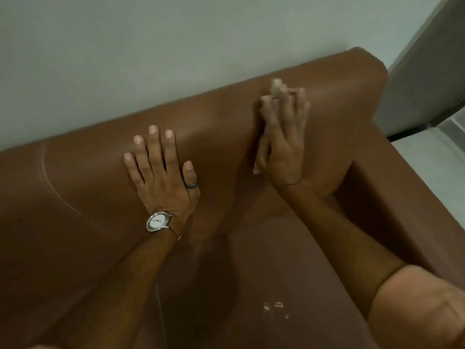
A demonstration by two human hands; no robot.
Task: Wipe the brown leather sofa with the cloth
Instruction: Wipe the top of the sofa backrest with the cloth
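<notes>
On the sofa (pixel 226 127) back, your right hand (pixel 281 144) is pressing the cloth (pixel 276 87) flat under its fingertips; your left hand (pixel 161 170) is lying open.

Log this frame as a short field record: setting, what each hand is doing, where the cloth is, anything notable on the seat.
setting: brown leather sofa against a pale wall
left hand: flat, fingers spread on the backrest, empty; wristwatch and a dark ring worn
right hand: pressed to the backrest, blurred
cloth: only a pale bit shows past the right fingertips; the rest is hidden
seat: small whitish marks on the cushion
image quality: motion blur around the right hand
</notes>
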